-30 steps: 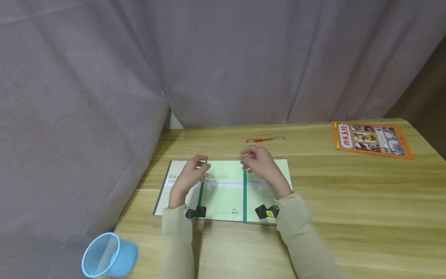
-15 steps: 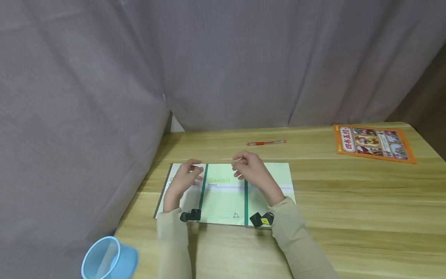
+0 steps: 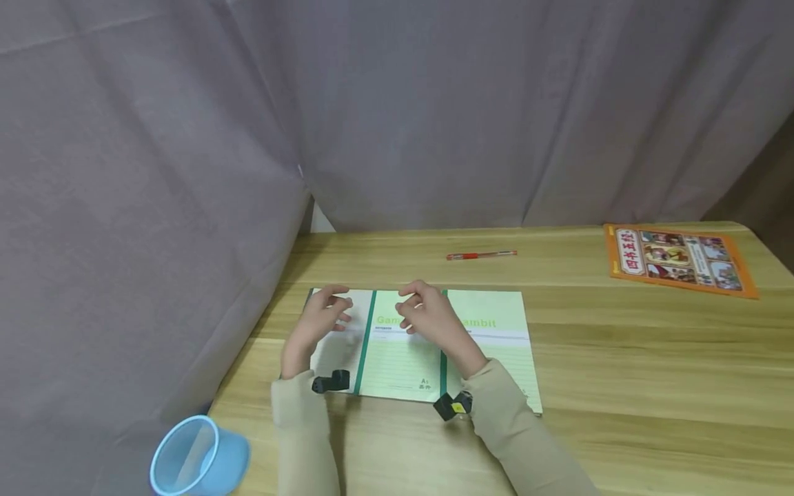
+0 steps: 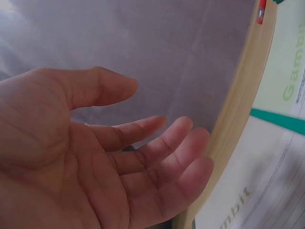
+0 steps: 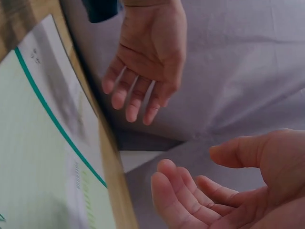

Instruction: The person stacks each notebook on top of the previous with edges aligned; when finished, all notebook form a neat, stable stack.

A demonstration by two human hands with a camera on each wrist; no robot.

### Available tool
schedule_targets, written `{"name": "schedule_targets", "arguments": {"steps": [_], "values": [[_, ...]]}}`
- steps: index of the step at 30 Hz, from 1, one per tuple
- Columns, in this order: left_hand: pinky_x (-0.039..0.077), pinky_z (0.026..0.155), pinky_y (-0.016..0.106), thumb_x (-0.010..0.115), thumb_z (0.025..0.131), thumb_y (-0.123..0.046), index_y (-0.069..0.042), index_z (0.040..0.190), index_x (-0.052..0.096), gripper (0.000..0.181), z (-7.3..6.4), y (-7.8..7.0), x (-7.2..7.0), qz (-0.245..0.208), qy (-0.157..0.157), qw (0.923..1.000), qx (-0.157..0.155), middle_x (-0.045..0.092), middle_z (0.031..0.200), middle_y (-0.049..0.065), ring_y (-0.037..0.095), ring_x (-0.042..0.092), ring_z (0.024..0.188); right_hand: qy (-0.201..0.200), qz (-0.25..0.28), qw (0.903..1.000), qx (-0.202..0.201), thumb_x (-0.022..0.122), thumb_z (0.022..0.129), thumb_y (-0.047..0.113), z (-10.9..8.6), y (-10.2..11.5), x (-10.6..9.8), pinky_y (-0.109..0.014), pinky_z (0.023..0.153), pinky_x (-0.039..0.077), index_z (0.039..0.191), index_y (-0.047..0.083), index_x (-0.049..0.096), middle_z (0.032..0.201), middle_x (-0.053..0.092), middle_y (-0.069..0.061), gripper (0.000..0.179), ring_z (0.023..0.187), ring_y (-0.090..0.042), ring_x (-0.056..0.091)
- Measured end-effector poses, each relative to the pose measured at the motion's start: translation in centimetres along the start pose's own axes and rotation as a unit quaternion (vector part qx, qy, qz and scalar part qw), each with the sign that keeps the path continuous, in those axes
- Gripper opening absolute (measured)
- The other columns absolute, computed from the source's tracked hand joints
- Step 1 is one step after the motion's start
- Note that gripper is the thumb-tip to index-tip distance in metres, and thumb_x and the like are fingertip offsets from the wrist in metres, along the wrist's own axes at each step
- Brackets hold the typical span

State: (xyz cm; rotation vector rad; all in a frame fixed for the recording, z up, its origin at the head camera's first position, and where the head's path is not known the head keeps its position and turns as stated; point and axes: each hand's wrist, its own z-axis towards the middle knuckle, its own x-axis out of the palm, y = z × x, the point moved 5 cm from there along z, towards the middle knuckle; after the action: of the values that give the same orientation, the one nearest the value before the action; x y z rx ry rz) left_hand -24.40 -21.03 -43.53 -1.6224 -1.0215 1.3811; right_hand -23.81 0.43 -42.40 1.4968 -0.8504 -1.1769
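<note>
Three notebooks lie side by side in a row: a whitish left notebook point(image 3: 338, 355), a pale green middle notebook point(image 3: 397, 365) with a dark green spine, and a similar right notebook point(image 3: 499, 358). Over the left one hovers my left hand point(image 3: 315, 324), fingers loosely bent and thumb apart from them; nothing is in its grasp in the left wrist view. My right hand point(image 3: 432, 322) is raised over the middle and right notebooks, partly covering their titles. The right wrist view shows its relaxed fingers point(image 5: 164, 193) with nothing between them, and both palms facing inward.
A red pen point(image 3: 481, 255) lies behind the notebooks on the wooden table point(image 3: 620, 358). At the back right is an orange-bordered picture book point(image 3: 682, 260). A blue bin point(image 3: 226, 458) stands at the lower left, and a grey curtain point(image 3: 434, 117) hangs behind.
Both hands have drifted left and slightly toward the body, the right one from the right notebook's spine to over the middle notebook. The notebooks stay in place on the table while the head view shifts slightly.
</note>
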Motion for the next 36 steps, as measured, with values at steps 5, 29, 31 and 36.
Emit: {"name": "schedule_targets", "arguments": {"steps": [5, 29, 31, 36], "values": [[0.056, 0.075, 0.035, 0.053, 0.102, -0.013, 0.008, 0.14, 0.047, 0.044, -0.1, 0.9, -1.3, -0.005, -0.017, 0.9997, -0.017, 0.059, 0.123, 0.029, 0.041, 0.065, 0.101, -0.001, -0.014, 0.9999, -0.002, 0.064, 0.096, 0.006, 0.1, -0.3, 1.6, -0.042, 0.066, 0.06, 0.126, -0.005, 0.057, 0.095, 0.068, -0.015, 0.032, 0.077, -0.038, 0.071], [0.046, 0.089, 0.046, 0.052, 0.1, -0.007, 0.009, 0.144, 0.044, 0.047, -1.6, 5.3, -6.1, -0.025, -0.102, 0.9901, -0.092, 0.056, 0.125, 0.029, 0.038, 0.055, 0.11, 0.061, -0.087, 0.9943, -0.001, 0.063, 0.093, 0.005, 0.1, -3.2, 7.1, -0.043, 0.081, 0.056, 0.138, -0.006, 0.049, 0.112, 0.067, -0.017, 0.048, 0.087, -0.025, 0.07], [0.043, 0.091, 0.045, 0.051, 0.1, -0.009, 0.008, 0.143, 0.044, 0.046, -1.5, 6.1, -6.1, -0.03, -0.107, 0.9883, -0.105, 0.055, 0.125, 0.026, 0.036, 0.052, 0.111, 0.068, -0.096, 0.9931, -0.002, 0.064, 0.092, 0.006, 0.0, -3.4, 7.5, -0.047, 0.086, 0.055, 0.139, -0.006, 0.048, 0.115, 0.067, -0.018, 0.05, 0.094, -0.029, 0.069], [0.036, 0.107, 0.053, 0.049, 0.101, -0.009, 0.009, 0.144, 0.042, 0.047, -1.7, 7.0, -5.9, -0.03, -0.116, 0.9848, -0.126, 0.049, 0.136, 0.028, 0.037, 0.047, 0.122, 0.085, -0.108, 0.9905, 0.002, 0.064, 0.093, 0.007, -0.3, -3.8, 8.4, -0.051, 0.096, 0.051, 0.143, -0.005, 0.045, 0.123, 0.065, -0.022, 0.054, 0.113, -0.038, 0.064]]}}
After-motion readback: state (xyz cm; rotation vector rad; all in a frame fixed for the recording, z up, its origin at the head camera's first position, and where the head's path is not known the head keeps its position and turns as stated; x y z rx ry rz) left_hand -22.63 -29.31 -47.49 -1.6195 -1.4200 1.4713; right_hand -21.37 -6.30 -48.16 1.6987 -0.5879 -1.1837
